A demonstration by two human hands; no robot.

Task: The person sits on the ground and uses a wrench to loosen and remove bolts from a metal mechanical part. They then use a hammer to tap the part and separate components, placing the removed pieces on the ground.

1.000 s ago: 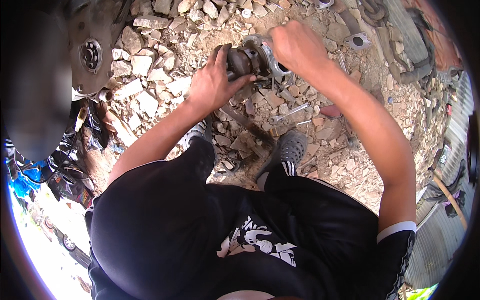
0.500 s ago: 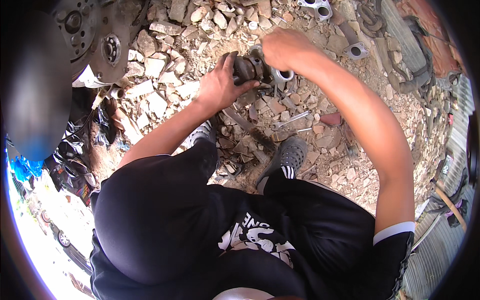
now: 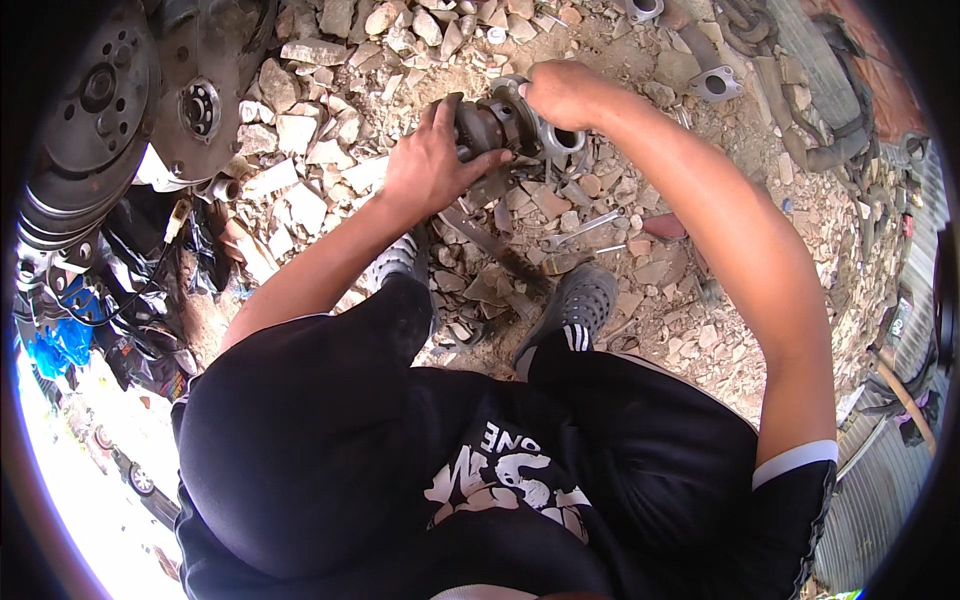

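A greasy dark metal engine part (image 3: pixel 483 130), turbocharger-like with round flanges, is between my hands above the rubble. My left hand (image 3: pixel 428 158) is wrapped round its left end, thumb along the near side. At the part's far right edge, my right hand (image 3: pixel 565 92) is closed, with its fingertips against the flange (image 3: pixel 508 88); what they pinch is hidden. A pale ring-shaped outlet (image 3: pixel 566 141) shows just below my right hand. Nearer to me, a wrench (image 3: pixel 583 231) lies on the stones beside a dark bristled brush (image 3: pixel 522 268).
Large greasy metal discs (image 3: pixel 97 88) and a plate with a bearing (image 3: pixel 200 108) stand at left, above black plastic bags (image 3: pixel 140 330). A pipe with a flange (image 3: pixel 716 84) lies at far right. My grey clog (image 3: pixel 582 300) rests on broken stones.
My right hand has shifted slightly down and its fingertips now meet the flange rim. My left hand keeps its hold on the engine part. The whole view has shifted a little.
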